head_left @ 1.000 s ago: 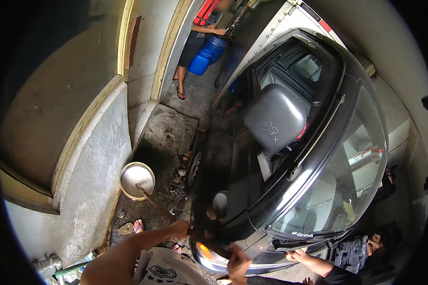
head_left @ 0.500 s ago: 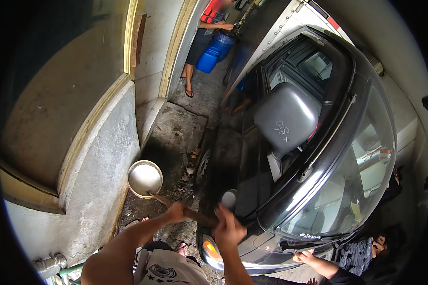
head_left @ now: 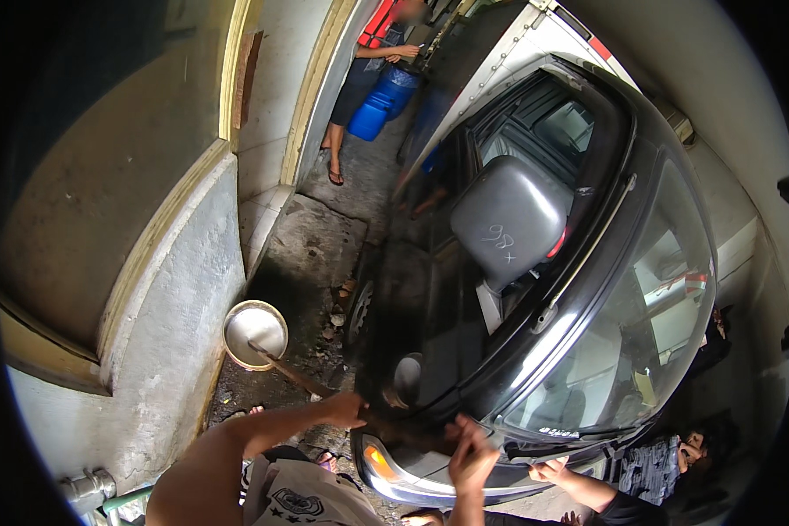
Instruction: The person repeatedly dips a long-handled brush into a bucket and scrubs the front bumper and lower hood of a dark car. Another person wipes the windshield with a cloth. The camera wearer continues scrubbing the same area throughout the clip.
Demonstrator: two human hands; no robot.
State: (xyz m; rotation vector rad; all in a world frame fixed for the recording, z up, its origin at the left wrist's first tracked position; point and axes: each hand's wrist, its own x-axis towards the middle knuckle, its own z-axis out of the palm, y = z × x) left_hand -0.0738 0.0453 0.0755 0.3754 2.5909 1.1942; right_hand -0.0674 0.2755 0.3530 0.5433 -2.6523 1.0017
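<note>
My left hand (head_left: pixel 346 408) is closed on a long brown stick (head_left: pixel 294 377). The stick slants up-left to a round metal pan (head_left: pixel 254 331) on the ground and runs on as a dark strip toward my right hand. My right hand (head_left: pixel 470 453) is at the front corner of a black vehicle (head_left: pixel 465 351), fingers spread against the strip's end at the bonnet edge. Just below both hands is the vehicle's orange corner lamp (head_left: pixel 376 459).
A big grey side mirror (head_left: pixel 508 219) sticks out over the narrow dirty passage. A concrete wall (head_left: pixel 167 333) stands left, with a pipe fitting (head_left: pixel 88 487) low down. Another person's hand (head_left: pixel 557 473) rests on the bumper at lower right. Someone stands by a blue drum (head_left: pixel 381 101) far back.
My right hand has come up from below the bumper to the bonnet edge and slid right. My left hand stayed on the stick, shifting slightly. The view moved a little closer.
</note>
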